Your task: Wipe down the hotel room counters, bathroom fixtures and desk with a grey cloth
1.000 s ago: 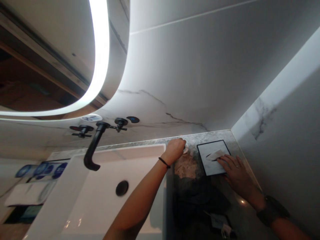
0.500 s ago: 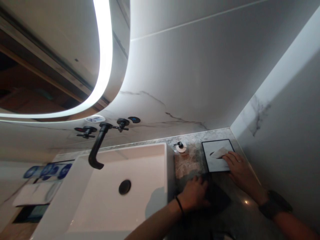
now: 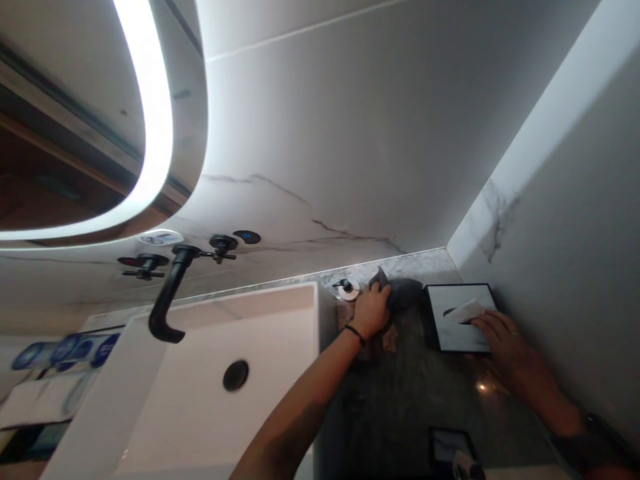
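Observation:
My left hand (image 3: 373, 310) presses on a dark grey cloth (image 3: 404, 293) at the back of the counter, beside the soap dispenser (image 3: 349, 289). Its fingers are bent over the cloth, which bunches up around them. My right hand (image 3: 513, 347) grips the front right edge of a tissue box (image 3: 463, 337) with a pale marbled top and black rim. The fingertips lie over the top by a white tissue (image 3: 470, 311) sticking out of the slot. My right thumb is hidden, and I cannot tell whether the box is raised off the counter.
A white basin (image 3: 200, 400) with a black wall tap (image 3: 170, 293) lies to the left. Near the front of the counter (image 3: 390, 413) sits a small black-framed item (image 3: 450, 445). Packs and towels (image 3: 50, 387) stand at far left. The side wall (image 3: 565, 267) bounds the right.
My left hand has slid the cloth from the middle of the counter to the back, near the wall. The tissue box has shifted right with my right hand. The view has turned slightly right.

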